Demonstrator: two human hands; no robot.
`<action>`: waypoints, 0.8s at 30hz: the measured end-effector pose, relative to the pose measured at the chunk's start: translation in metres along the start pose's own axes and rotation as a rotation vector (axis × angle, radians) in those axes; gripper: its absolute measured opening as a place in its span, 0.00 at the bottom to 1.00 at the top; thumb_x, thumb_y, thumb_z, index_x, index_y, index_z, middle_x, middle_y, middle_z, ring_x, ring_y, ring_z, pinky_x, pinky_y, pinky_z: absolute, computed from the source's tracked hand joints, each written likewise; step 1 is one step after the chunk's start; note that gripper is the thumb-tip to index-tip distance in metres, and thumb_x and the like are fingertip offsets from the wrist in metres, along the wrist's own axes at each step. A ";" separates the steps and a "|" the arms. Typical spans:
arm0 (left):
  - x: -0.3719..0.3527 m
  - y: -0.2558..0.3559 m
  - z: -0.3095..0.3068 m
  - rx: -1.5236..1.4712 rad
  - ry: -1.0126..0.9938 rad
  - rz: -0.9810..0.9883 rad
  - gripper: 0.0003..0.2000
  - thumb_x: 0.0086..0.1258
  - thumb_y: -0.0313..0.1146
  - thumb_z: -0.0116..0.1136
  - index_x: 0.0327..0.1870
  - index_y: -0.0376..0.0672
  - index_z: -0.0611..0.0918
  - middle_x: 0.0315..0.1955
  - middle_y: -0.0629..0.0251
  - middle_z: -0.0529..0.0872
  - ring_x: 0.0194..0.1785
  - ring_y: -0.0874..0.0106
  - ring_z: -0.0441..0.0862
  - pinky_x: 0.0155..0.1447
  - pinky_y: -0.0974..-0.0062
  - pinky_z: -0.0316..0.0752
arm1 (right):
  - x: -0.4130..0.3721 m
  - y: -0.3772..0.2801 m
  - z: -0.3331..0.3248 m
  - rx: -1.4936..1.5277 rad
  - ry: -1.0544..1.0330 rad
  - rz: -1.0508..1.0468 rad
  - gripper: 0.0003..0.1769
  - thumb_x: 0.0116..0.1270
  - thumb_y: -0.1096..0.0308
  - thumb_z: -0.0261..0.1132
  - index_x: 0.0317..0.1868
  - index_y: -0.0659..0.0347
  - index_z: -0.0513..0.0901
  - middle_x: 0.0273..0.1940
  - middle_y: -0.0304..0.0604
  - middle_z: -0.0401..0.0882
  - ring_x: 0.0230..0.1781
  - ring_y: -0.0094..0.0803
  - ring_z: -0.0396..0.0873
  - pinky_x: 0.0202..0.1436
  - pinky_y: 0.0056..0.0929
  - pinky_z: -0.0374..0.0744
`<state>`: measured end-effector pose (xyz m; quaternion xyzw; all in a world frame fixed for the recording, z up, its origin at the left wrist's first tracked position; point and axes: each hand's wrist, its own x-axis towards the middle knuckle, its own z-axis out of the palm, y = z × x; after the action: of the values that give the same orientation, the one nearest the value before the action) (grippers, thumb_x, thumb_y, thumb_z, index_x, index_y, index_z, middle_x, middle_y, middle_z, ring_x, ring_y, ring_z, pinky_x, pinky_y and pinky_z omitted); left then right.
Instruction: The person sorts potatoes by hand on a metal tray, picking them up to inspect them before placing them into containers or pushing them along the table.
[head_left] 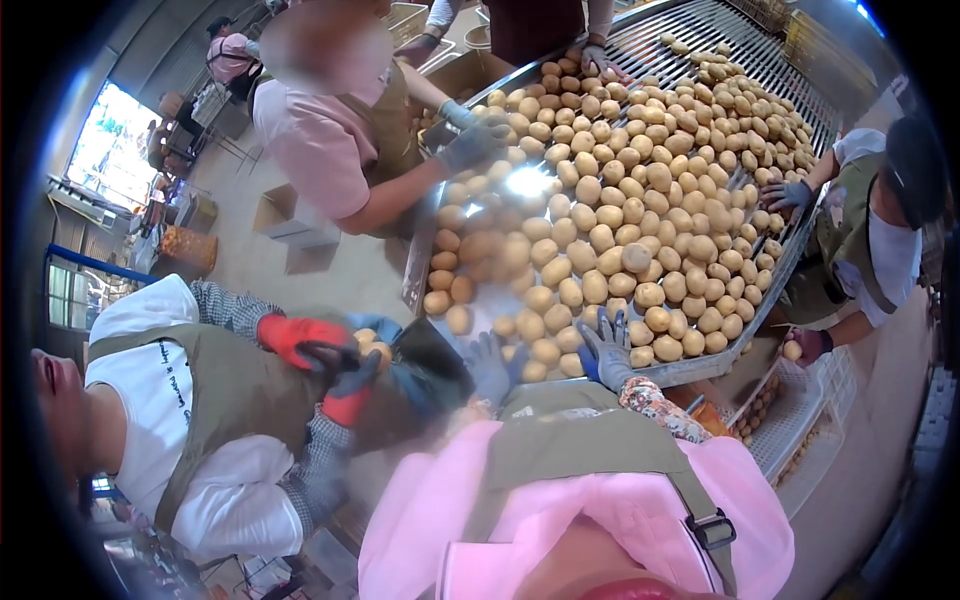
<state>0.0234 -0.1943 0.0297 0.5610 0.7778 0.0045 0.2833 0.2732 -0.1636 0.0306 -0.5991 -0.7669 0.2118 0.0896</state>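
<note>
I stand in what looks like a potato-packing shed: loose potatoes (660, 178) cover the barred metal worktop (690, 374), co-workers (320, 160) in aprons (235, 380) and work gloves (474, 146) line its sides, and a white plastic crate (822, 412) and cardboard box (308, 233) sit nearby.

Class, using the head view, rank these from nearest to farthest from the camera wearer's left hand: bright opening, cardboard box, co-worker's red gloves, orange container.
From the left hand:
1. Red gloves: to its left, on a co-worker.
2. Cardboard box: on the floor, upper left.
3. Orange container: farther back, left of the box.
4. Bright opening: in the far wall.
</note>
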 end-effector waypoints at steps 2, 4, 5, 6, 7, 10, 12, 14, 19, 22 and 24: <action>-0.001 0.000 0.000 0.016 -0.001 -0.001 0.47 0.64 0.66 0.46 0.76 0.38 0.54 0.75 0.51 0.52 0.78 0.47 0.43 0.76 0.46 0.35 | -0.001 -0.002 -0.003 -0.013 -0.010 0.000 0.26 0.67 0.52 0.57 0.65 0.41 0.74 0.75 0.54 0.52 0.76 0.65 0.40 0.77 0.55 0.43; 0.000 -0.003 0.003 0.000 0.022 0.007 0.47 0.65 0.66 0.46 0.75 0.38 0.54 0.75 0.50 0.53 0.78 0.46 0.43 0.76 0.46 0.35 | 0.001 -0.002 -0.003 -0.024 -0.017 0.006 0.26 0.67 0.51 0.57 0.65 0.41 0.74 0.75 0.54 0.53 0.76 0.66 0.40 0.77 0.55 0.43; 0.000 -0.003 0.006 -0.014 0.043 0.021 0.46 0.65 0.66 0.46 0.75 0.38 0.54 0.75 0.49 0.53 0.78 0.46 0.43 0.76 0.46 0.35 | 0.001 -0.001 0.000 -0.025 -0.007 0.002 0.26 0.67 0.51 0.57 0.66 0.41 0.74 0.75 0.54 0.52 0.76 0.66 0.40 0.77 0.55 0.43; -0.001 -0.002 0.004 -0.013 0.034 0.026 0.46 0.65 0.66 0.46 0.75 0.38 0.54 0.75 0.49 0.53 0.78 0.46 0.43 0.76 0.46 0.35 | 0.000 -0.002 -0.002 -0.027 0.003 0.001 0.26 0.67 0.51 0.57 0.66 0.41 0.74 0.75 0.54 0.52 0.76 0.66 0.39 0.77 0.56 0.43; -0.002 -0.001 0.003 0.006 0.043 0.036 0.46 0.65 0.66 0.47 0.75 0.38 0.55 0.75 0.49 0.53 0.77 0.45 0.44 0.76 0.46 0.36 | 0.000 -0.003 -0.004 -0.027 0.000 0.011 0.26 0.67 0.51 0.57 0.66 0.41 0.74 0.75 0.54 0.52 0.76 0.66 0.39 0.77 0.56 0.43; -0.003 0.001 0.000 0.040 0.061 0.064 0.45 0.65 0.66 0.46 0.74 0.37 0.58 0.74 0.48 0.55 0.76 0.45 0.47 0.75 0.45 0.39 | 0.000 -0.006 -0.009 -0.004 -0.043 0.029 0.27 0.68 0.51 0.56 0.67 0.41 0.73 0.75 0.54 0.51 0.76 0.66 0.39 0.76 0.57 0.42; -0.004 0.003 -0.002 0.022 0.069 0.028 0.45 0.65 0.66 0.46 0.74 0.37 0.59 0.74 0.48 0.56 0.76 0.45 0.49 0.75 0.45 0.40 | 0.001 -0.005 -0.006 -0.002 -0.032 0.023 0.27 0.68 0.51 0.56 0.67 0.40 0.72 0.76 0.54 0.51 0.76 0.66 0.39 0.76 0.57 0.41; -0.002 -0.003 0.005 0.039 0.076 0.052 0.45 0.65 0.66 0.46 0.74 0.37 0.58 0.74 0.49 0.56 0.76 0.46 0.49 0.76 0.46 0.39 | 0.001 -0.001 -0.003 -0.016 -0.032 0.013 0.27 0.68 0.51 0.55 0.67 0.40 0.72 0.76 0.54 0.50 0.76 0.66 0.39 0.76 0.58 0.42; 0.008 -0.010 0.014 0.012 0.061 0.017 0.46 0.64 0.67 0.47 0.74 0.38 0.57 0.75 0.50 0.55 0.77 0.45 0.45 0.76 0.47 0.38 | 0.000 -0.004 -0.005 -0.039 -0.056 0.023 0.27 0.68 0.50 0.55 0.68 0.39 0.71 0.76 0.54 0.50 0.76 0.65 0.40 0.76 0.58 0.42; 0.004 -0.006 0.007 -0.007 0.030 -0.008 0.46 0.64 0.66 0.47 0.75 0.39 0.57 0.75 0.51 0.54 0.77 0.43 0.43 0.76 0.47 0.37 | 0.002 -0.006 -0.008 -0.053 -0.061 0.027 0.27 0.69 0.50 0.55 0.68 0.39 0.71 0.76 0.54 0.50 0.76 0.65 0.41 0.76 0.57 0.43; 0.003 -0.005 0.005 -0.009 0.023 -0.010 0.46 0.64 0.66 0.48 0.75 0.40 0.56 0.75 0.50 0.54 0.77 0.42 0.42 0.76 0.47 0.37 | 0.002 -0.007 -0.008 -0.054 -0.052 0.029 0.27 0.69 0.50 0.54 0.68 0.39 0.71 0.76 0.54 0.50 0.76 0.65 0.40 0.76 0.57 0.43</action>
<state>0.0210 -0.1948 0.0227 0.5557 0.7838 0.0130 0.2769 0.2698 -0.1617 0.0407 -0.6068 -0.7656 0.2077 0.0505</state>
